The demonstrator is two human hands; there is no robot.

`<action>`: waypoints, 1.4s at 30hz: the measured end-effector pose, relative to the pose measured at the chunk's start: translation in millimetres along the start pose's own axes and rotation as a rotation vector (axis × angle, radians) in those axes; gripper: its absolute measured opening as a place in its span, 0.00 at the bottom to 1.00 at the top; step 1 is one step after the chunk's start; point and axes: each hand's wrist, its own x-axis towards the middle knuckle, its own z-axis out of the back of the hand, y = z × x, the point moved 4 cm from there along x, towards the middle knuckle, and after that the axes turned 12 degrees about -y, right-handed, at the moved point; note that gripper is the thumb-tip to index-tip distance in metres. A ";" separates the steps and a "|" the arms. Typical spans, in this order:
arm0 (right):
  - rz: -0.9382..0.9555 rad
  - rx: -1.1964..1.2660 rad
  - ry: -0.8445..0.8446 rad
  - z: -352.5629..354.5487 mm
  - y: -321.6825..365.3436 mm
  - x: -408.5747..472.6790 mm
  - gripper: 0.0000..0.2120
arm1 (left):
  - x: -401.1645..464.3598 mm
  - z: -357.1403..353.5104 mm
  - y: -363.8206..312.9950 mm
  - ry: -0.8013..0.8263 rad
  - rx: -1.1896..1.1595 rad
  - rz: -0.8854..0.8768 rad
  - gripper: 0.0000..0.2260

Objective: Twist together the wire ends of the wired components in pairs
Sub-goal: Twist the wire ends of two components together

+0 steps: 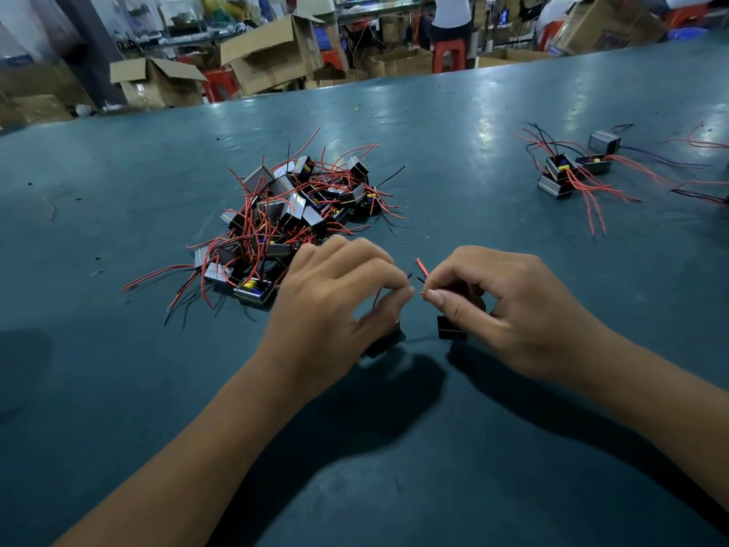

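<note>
My left hand [339, 298] pinches wire ends between thumb and fingertips, with a small black component [384, 341] hanging under its palm. My right hand [509, 305] pinches other wire ends, red tips [421, 266] sticking up between the two hands. A second black component [451, 329] sits below the right thumb. The two hands' fingertips nearly meet above the teal table [118, 369]. How the thin wires cross between the fingertips is too small to tell.
A tangled pile of components with red and black wires [292, 215] lies just beyond my left hand. A smaller group of wired components [572, 169] sits at the far right. Cardboard boxes [272, 53], red stools and people stand past the table's far edge.
</note>
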 end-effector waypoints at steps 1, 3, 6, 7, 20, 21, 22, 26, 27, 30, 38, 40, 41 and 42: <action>-0.016 0.004 -0.010 0.5 -1.2 -0.3 0.05 | -0.2 3.8 6.3 -0.017 -0.072 0.071 0.07; -0.072 0.029 -0.036 1.3 -3.9 -0.8 0.04 | -2.7 9.6 20.8 0.000 -0.230 0.275 0.04; -0.127 0.054 -0.056 -0.9 -5.1 -2.1 0.03 | -11.5 6.7 30.8 0.150 -0.311 0.494 0.06; -0.137 0.059 -0.050 -2.4 -5.1 -2.6 0.04 | -13.9 4.2 30.7 0.191 -0.307 0.509 0.05; -0.132 0.039 -0.064 -7.0 -0.7 -3.8 0.05 | -12.6 -12.3 10.3 0.225 -0.311 0.411 0.02; -0.128 0.032 -0.067 -7.6 -0.1 -4.0 0.05 | -12.7 -13.2 9.7 0.224 -0.313 0.400 0.02; -0.124 0.023 -0.069 -8.3 0.4 -4.1 0.05 | -13.0 -14.3 9.4 0.224 -0.311 0.386 0.02; -0.116 -0.006 -0.064 -9.3 1.5 -4.0 0.05 | -15.0 -17.7 9.5 0.228 -0.273 0.332 0.02; -0.117 -0.001 -0.064 -9.4 2.0 -4.1 0.05 | -15.3 -18.1 9.4 0.230 -0.267 0.327 0.02; -0.120 0.007 -0.067 -10.2 3.9 -3.9 0.04 | -14.5 -17.9 7.5 0.225 -0.262 0.310 0.03; -0.138 -0.022 -0.029 -13.2 2.9 -5.0 0.05 | -14.6 -18.7 6.0 0.234 -0.240 0.279 0.03; -0.138 -0.021 -0.008 -14.2 3.1 -4.9 0.05 | -13.9 -18.2 6.5 0.241 -0.267 0.272 0.02; -0.141 -0.014 0.003 -14.6 2.9 -4.9 0.04 | -13.6 -17.8 6.3 0.248 -0.276 0.271 0.01; -0.146 -0.006 0.012 -14.6 2.2 -5.0 0.05 | -13.5 -17.5 6.4 0.253 -0.283 0.271 0.01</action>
